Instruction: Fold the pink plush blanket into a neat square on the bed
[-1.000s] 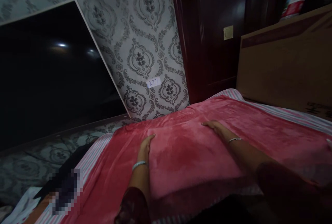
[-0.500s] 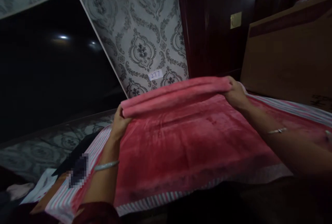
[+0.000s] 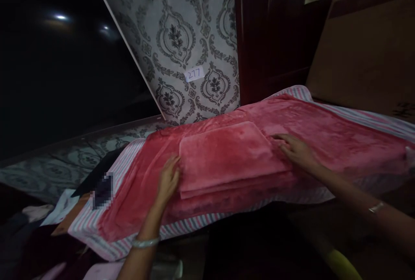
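A folded plush pink-red cloth point(image 3: 223, 154) lies flat in layers on a spread-out plush blanket point(image 3: 317, 128) of the same colour. My left hand point(image 3: 168, 178) rests by the cloth's left edge, its fingers loosely extended and holding nothing. Near the right edge is my right hand point(image 3: 296, 150), fingers apart just above or on the plush; whether the fingertips touch is unclear. A sheet with grey, white and pink stripes point(image 3: 89, 219) shows under the blanket along its borders.
A large dark screen point(image 3: 65, 76) stands at the left. Behind are patterned wallpaper with a paper label point(image 3: 194, 73) marked 277, and a dark wooden panel point(image 3: 272, 33). To the right leans a cardboard box point(image 3: 366, 50). Clothes point(image 3: 35, 245) are piled at lower left.
The raised, folded end of the cloth has come down toward me and now lies flat as a rectangle. Both hands have let go and moved lower, to its sides.
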A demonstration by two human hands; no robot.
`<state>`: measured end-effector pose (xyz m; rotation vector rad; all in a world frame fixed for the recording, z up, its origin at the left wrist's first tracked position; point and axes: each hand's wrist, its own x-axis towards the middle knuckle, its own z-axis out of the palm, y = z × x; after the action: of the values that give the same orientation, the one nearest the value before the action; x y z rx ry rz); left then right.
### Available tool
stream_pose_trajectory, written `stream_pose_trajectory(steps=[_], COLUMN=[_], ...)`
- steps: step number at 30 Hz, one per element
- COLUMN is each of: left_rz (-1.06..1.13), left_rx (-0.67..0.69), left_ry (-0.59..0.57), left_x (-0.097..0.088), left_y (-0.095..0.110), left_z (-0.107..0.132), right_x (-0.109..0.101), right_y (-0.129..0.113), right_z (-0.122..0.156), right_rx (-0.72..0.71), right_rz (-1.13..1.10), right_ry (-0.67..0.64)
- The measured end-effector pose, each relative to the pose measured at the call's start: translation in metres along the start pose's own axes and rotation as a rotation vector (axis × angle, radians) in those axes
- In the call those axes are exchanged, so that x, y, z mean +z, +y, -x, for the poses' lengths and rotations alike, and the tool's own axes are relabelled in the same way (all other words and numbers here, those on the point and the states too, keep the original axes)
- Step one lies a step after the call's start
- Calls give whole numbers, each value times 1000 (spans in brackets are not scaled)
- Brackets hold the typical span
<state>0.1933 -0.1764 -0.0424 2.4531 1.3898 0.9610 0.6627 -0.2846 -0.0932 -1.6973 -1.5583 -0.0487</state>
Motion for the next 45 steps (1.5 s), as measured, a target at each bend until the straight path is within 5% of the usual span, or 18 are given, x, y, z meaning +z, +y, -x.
stream_pose_trajectory(steps=[4,7,10,19,32,38,41,45], left_rz=[-217,-351,-452,-522,-513,-411,-362,-262], left_rx=[-21,-42,-45,-68,-125,-473,-477,-463], left_ry=[-264,-345,-322,-306,-201,-295,-333,-223], left_x=[33,54,70,116,107,74,62,51], left_y=[69,97,93,47,49,34,29,17], left_z=[-59,-91,-103,-87,-84,-88,-79,-46], right_x=[35,59,77,131,130,106,92,69], right_y=[-72,-108,-113,-64,-54,-32,-22,-2], right_z=[-54,-85,-95,-73,-74,-66,-58,-32], right_rx=[-158,-54,-8,-41,-59,86,147,241], right_rz=[157,297,372,409,391,400,332,238], right_ry=[-233,-362,-366,-296,-279,-316,-351,-309])
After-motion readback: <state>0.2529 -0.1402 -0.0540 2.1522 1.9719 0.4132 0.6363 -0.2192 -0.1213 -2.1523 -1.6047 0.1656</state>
